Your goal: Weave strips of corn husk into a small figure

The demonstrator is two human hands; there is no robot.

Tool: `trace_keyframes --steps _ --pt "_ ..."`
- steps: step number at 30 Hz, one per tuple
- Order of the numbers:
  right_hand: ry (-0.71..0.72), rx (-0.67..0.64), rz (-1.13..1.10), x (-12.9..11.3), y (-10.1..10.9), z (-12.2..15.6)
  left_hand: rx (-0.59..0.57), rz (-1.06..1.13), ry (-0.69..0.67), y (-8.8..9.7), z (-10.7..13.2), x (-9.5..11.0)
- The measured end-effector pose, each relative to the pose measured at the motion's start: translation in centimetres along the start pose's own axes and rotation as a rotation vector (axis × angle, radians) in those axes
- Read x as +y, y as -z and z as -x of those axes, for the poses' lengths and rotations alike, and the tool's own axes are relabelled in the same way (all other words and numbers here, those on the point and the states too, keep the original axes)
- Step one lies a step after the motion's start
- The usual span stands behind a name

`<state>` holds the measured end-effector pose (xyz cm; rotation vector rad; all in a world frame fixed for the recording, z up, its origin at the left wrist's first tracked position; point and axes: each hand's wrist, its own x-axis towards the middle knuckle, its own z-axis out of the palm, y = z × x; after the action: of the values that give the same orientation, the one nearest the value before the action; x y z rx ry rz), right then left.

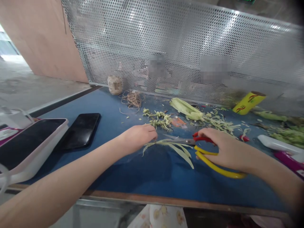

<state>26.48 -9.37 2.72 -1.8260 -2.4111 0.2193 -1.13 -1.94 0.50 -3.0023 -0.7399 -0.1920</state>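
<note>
My left hand (pixel 139 137) is closed in a pinch on one end of a thin bunch of pale green leaf strips (pixel 181 152), which look like corn husk. The strips fan out to the right, low over the blue table. My right hand (pixel 225 150) grips a pair of scissors (pixel 206 158) with one red and one yellow handle. Its blades point left at the strips, near my left fingertips; whether they touch is hard to make out. Just beyond my left hand lies a heap of short, knotted green pieces (pixel 161 120).
Farther back are a ball of twine (pixel 115 85), loose brown string (pixel 133 99), a larger husk (pixel 186 109) and a yellow roll (pixel 249 103). Phones (pixel 82 129) lie at the left. Leafy scraps (pixel 289 134) and a white object (pixel 275 142) sit right. A perforated metal panel (pixel 180 41) stands behind.
</note>
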Motion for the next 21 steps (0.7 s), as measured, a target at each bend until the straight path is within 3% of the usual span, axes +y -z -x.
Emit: trace_keyframes --steps 9,15,21 --pt "0.031 -0.084 0.000 -1.3 -1.2 -1.5 0.084 -0.025 -0.033 0.2 0.0 0.4" --pt "0.039 -0.104 -0.036 -1.9 -1.3 -1.8 0.074 -0.042 -0.049 0.2 0.1 0.5" --pt "0.019 -0.134 -0.056 -2.5 -1.2 -2.0 0.156 0.027 -0.119 -0.2 0.2 0.3"
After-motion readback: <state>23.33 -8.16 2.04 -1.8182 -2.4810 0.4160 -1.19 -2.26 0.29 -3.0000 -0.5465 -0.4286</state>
